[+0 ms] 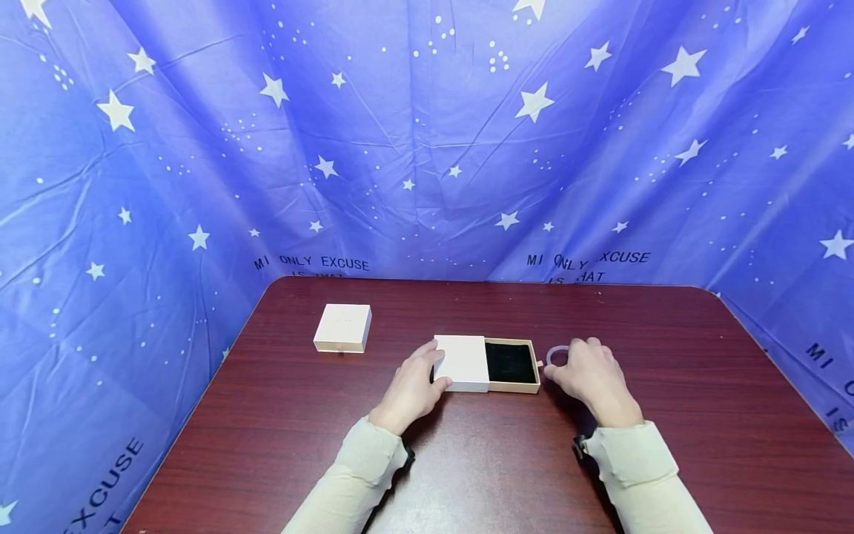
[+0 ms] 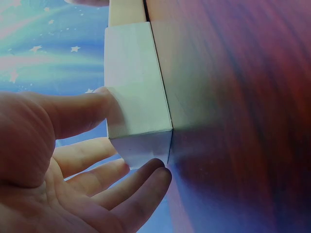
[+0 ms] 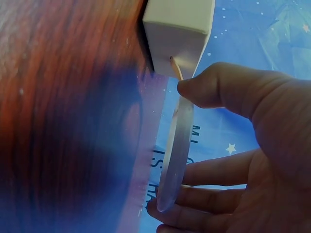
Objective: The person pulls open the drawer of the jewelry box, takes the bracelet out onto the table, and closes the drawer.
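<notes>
A white drawer box point(image 1: 460, 363) lies on the table, its tray point(image 1: 514, 387) slid out to the right and showing a black lining point(image 1: 510, 361). At the left end of the box, my left hand point(image 1: 408, 382) grips it, thumb on the near side wall and fingers around the end, as the left wrist view shows. Just right of the tray, my right hand point(image 1: 592, 374) holds a translucent pale bangle point(image 3: 175, 155) between thumb and fingers. Close to the right thumb tip is the tray's small ribbon pull tab point(image 3: 176, 69); whether they touch I cannot tell.
A second, closed white box point(image 1: 343, 326) sits at the back left of the dark red wooden table point(image 1: 480, 460). Behind and beside the table hangs a blue curtain point(image 1: 414, 148) with white stars and lettering.
</notes>
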The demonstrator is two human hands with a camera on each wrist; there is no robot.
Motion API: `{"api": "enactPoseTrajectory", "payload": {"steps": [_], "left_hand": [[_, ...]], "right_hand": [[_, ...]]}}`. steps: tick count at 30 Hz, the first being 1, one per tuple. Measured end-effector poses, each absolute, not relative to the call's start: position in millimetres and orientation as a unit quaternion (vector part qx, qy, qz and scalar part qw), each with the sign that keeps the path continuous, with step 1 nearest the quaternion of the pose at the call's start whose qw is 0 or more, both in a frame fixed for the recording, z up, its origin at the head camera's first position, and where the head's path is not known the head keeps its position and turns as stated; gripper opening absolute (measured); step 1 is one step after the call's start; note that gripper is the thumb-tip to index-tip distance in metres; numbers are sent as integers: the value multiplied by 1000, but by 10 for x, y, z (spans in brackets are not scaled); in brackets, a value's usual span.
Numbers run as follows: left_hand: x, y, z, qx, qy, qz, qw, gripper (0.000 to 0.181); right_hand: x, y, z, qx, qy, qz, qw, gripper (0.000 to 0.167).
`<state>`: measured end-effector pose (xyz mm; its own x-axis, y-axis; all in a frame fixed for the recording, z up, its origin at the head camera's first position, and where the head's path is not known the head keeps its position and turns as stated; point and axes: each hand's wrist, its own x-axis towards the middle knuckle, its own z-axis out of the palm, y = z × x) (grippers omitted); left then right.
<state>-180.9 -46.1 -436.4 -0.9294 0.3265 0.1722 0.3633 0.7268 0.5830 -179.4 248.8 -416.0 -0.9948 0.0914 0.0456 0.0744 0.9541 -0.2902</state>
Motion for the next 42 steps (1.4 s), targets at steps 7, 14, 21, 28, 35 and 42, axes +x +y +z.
{"api": "enactPoseTrajectory", "payload": {"steps": [7, 14, 21, 28, 35, 42], "left_hand": [[-1802, -460, -4359, -184, -929, -320, 26, 45], [-1802, -460, -4359, -184, -930, -318, 25, 46], [-1808, -460, -4365, -185, -930, -317, 27, 45], [-1813, -459, -4375, -189, -930, -313, 33, 45], [-1812, -461, -4374, -191, -930, -311, 34, 45], [-1812, -463, -4378, -188, -931, -312, 30, 45]], "right_hand": [[-1797, 2503, -4189, -44, -988, 148, 21, 52], [-1802, 2510, -4202, -41, -988, 149, 14, 51], [-1805, 2509, -4215, -40, -988, 150, 8, 50], [-1810, 2525, -4237, -36, -988, 151, 7, 45], [-1812, 2537, -4248, -39, -988, 147, 4, 47], [-1813, 2522, -4261, -41, -990, 138, 1, 50]]}}
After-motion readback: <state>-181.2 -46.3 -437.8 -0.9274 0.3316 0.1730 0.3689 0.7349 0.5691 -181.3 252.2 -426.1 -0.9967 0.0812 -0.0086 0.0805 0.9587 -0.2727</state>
